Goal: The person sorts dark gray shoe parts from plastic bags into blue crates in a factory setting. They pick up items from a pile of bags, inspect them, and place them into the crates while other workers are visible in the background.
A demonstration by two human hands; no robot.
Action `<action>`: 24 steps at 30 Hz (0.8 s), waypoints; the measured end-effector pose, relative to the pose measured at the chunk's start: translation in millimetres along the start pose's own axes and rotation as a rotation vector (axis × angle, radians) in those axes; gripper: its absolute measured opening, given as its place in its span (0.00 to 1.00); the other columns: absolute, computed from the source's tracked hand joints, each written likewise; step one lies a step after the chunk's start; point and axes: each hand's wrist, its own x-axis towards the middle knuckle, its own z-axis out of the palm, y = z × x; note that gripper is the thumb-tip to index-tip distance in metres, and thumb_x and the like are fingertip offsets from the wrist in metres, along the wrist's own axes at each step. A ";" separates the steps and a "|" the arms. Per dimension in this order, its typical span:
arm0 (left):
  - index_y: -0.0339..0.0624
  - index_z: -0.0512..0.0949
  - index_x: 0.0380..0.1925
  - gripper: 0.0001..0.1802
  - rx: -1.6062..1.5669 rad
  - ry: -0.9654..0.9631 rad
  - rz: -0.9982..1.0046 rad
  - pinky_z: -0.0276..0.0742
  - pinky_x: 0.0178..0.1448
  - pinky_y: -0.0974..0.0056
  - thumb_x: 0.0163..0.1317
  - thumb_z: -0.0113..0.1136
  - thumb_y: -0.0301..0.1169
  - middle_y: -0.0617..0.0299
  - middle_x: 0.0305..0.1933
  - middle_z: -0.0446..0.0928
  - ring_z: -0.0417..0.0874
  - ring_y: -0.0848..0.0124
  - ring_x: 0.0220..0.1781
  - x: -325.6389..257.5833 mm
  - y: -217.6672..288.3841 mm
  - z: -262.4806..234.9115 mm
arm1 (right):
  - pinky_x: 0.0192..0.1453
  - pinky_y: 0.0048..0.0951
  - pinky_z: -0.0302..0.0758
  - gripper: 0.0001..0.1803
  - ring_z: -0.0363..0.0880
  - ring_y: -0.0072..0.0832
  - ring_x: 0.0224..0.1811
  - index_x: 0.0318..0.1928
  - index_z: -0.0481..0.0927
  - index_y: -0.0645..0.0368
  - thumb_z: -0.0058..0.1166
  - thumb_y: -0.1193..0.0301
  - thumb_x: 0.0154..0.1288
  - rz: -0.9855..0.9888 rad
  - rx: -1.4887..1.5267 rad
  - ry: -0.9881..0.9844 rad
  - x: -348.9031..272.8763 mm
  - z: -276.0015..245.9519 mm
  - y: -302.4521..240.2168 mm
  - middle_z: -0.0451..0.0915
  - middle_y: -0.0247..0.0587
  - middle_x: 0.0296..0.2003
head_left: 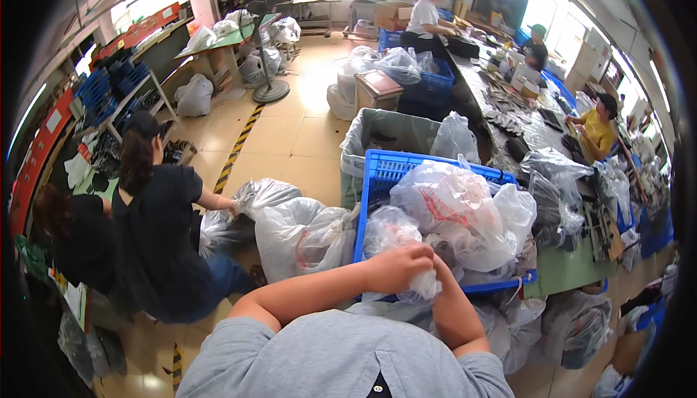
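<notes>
My left hand [398, 267] is closed at the near edge of a blue plastic crate [372, 180]. Its fingers grip the gathered neck of a clear plastic bag [425, 285], and a crumpled end sticks out below them. Pressed against it is my right hand [440, 261], closed on the same bag and partly hidden by the left. A rounded clear bag [392, 231] lies just beyond my hands; I cannot tell whether it is the one being gripped. Filling much of the crate is a large clear bag with red print [454, 198].
A full white bag [301, 238] stands on the floor left of the crate. There a co-worker in black [156, 231] holds another bag [265, 193]. Behind the crate is a lined green bin [396, 122]. Several people sit along a cluttered workbench [508, 107] at right.
</notes>
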 end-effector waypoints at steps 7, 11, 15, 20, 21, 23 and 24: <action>0.38 0.63 0.56 0.41 0.056 -0.304 -0.383 0.65 0.62 0.55 0.41 0.71 0.38 0.45 0.61 0.62 0.69 0.48 0.59 26.6 1.9 -19.6 | 0.48 0.41 0.68 0.16 0.73 0.38 0.45 0.50 0.71 0.56 0.46 0.67 0.61 -0.219 -0.435 -0.060 -35.5 23.9 3.1 0.75 0.44 0.42; 0.40 0.55 0.63 0.52 0.062 -0.260 -0.357 0.62 0.65 0.58 0.39 0.73 0.38 0.44 0.65 0.57 0.63 0.50 0.64 32.7 -13.8 -44.0 | 0.48 0.42 0.67 0.15 0.73 0.39 0.45 0.48 0.73 0.56 0.45 0.65 0.63 -0.282 -0.409 0.107 -24.9 20.4 12.8 0.75 0.45 0.42; 0.39 0.61 0.59 0.36 -0.015 -0.542 -0.576 0.68 0.58 0.58 0.51 0.65 0.35 0.44 0.53 0.71 0.71 0.48 0.55 10.5 -49.7 -53.7 | 0.41 0.47 0.66 0.13 0.74 0.45 0.36 0.33 0.76 0.56 0.42 0.62 0.64 -0.358 -0.850 0.207 -26.9 13.8 -21.7 0.76 0.47 0.30; 0.39 0.70 0.44 0.14 -0.715 -0.517 -0.950 0.73 0.41 0.54 0.64 0.51 0.37 0.52 0.33 0.76 0.76 0.57 0.33 -20.8 -77.6 -52.4 | 0.41 0.42 0.67 0.11 0.71 0.41 0.36 0.34 0.73 0.53 0.45 0.60 0.61 -0.403 -0.986 0.192 -29.5 -1.0 -21.2 0.73 0.44 0.29; 0.41 0.70 0.42 0.12 -1.441 -0.351 -1.021 0.73 0.38 0.53 0.64 0.51 0.36 0.53 0.33 0.75 0.76 0.60 0.32 -44.7 -98.7 -40.6 | 0.40 0.42 0.67 0.11 0.71 0.42 0.36 0.34 0.73 0.52 0.45 0.59 0.61 -0.408 -1.078 0.204 -27.1 5.6 -26.6 0.73 0.44 0.30; 0.45 0.70 0.37 0.07 -1.775 0.136 -1.081 0.74 0.42 0.49 0.66 0.47 0.34 0.59 0.32 0.72 0.74 0.66 0.33 -36.3 -69.0 -15.5 | 0.43 0.43 0.68 0.14 0.73 0.42 0.39 0.38 0.74 0.51 0.45 0.56 0.61 -0.381 -1.210 0.230 -20.4 -5.6 -12.1 0.74 0.44 0.34; 0.42 0.70 0.40 0.10 -1.944 0.176 -0.923 0.72 0.52 0.48 0.67 0.46 0.36 0.57 0.36 0.73 0.74 0.65 0.37 -31.8 -53.1 9.6 | 0.43 0.43 0.70 0.14 0.74 0.43 0.39 0.39 0.74 0.52 0.47 0.57 0.60 -0.419 -1.238 0.243 -12.9 -14.7 2.5 0.76 0.44 0.34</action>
